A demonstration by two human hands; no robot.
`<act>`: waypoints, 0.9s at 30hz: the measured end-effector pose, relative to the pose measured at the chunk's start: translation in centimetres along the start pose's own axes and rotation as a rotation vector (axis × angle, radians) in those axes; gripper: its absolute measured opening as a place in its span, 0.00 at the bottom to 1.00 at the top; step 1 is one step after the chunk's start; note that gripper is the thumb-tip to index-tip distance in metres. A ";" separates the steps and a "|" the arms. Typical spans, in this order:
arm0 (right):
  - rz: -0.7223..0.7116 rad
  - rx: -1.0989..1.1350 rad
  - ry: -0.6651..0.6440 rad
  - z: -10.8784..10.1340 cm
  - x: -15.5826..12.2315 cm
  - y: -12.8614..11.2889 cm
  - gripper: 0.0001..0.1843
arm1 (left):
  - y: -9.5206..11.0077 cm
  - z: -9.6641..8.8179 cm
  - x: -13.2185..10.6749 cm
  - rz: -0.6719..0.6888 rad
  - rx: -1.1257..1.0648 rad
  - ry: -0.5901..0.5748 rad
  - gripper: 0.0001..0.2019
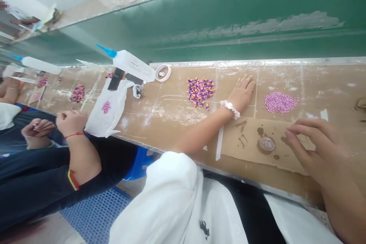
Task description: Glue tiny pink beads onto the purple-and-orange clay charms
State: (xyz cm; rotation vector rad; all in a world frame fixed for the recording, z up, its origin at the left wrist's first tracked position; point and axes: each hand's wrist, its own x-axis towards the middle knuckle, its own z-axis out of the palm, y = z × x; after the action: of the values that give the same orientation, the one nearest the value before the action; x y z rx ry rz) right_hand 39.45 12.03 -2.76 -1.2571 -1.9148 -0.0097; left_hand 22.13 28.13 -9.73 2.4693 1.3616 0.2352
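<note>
Early going, I'd say — left hand (pixel 241 93) flat and empty between the purple pile (pixel 200 90) and pink pile (pixel 279 102), both full, right hand (pixel 313 148) loose-fingered, gripping nothing, beside the clear round piece (pixel 267 144) — bare on the cardboard (pixel 286 160).

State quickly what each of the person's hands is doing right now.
Left hand: open, flat on the table, holding nothing.
Right hand: open, loosely curved beside the small clear disc, not touching it.

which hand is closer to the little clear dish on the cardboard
Right. The right hand is just beside the dish; the left hand lies flat farther off, between the purple pile and pink pile.
</note>
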 end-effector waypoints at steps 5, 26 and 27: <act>-0.038 -0.040 0.031 -0.1 0.1 0.4 0.09 | 0.6 -2.9 0.8 -0.045 0.065 0.082 0.18; 0.144 -0.164 -0.153 0.6 -0.4 4.4 0.04 | -3.3 -7.1 -11.8 -0.567 -0.183 0.000 0.10; 0.151 -0.163 -0.187 0.9 -0.6 5.0 0.04 | -2.6 -7.1 -11.5 -0.531 -0.214 0.009 0.09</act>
State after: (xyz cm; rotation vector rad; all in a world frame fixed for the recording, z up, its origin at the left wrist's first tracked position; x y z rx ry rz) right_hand 42.77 14.45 -5.74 -1.5571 -2.0042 0.0326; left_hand 11.85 21.04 -3.88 1.8578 1.8255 0.2494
